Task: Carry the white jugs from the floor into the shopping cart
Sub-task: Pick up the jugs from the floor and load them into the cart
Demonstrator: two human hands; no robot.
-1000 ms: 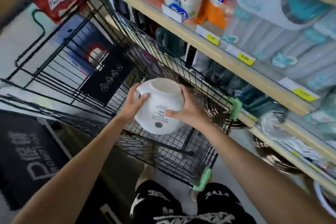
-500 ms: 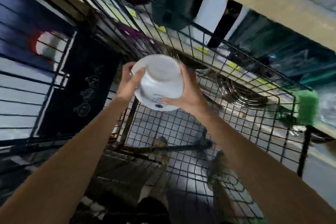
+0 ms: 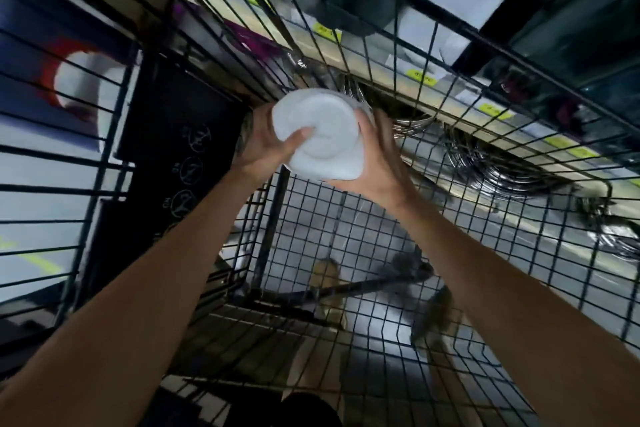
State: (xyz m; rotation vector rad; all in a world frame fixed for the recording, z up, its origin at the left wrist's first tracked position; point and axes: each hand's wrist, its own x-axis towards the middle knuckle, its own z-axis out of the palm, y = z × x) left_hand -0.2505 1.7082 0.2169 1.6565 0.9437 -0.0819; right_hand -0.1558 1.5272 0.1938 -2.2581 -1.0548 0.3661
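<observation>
I hold a white jug (image 3: pixel 322 135) between both hands, deep inside the black wire shopping cart (image 3: pixel 367 253). My left hand (image 3: pixel 266 146) grips its left side, thumb across the top. My right hand (image 3: pixel 377 163) wraps its right side and underside. The jug is seen from above and hangs over the far end of the cart's mesh floor. Whether it touches the mesh is hidden by my hands. No other jug shows.
A flat black box (image 3: pixel 173 156) with white icons stands upright in the cart's left side. Store shelving (image 3: pixel 467 104) with yellow price tags runs along the right, outside the cart wall. Shiny metal ware (image 3: pixel 491 163) lies on the lowest shelf. My feet show through the mesh.
My hands have carried the jug lower and farther forward into the cart. My view has dropped closer to the basket, and my left thumb now lies over the jug's top.
</observation>
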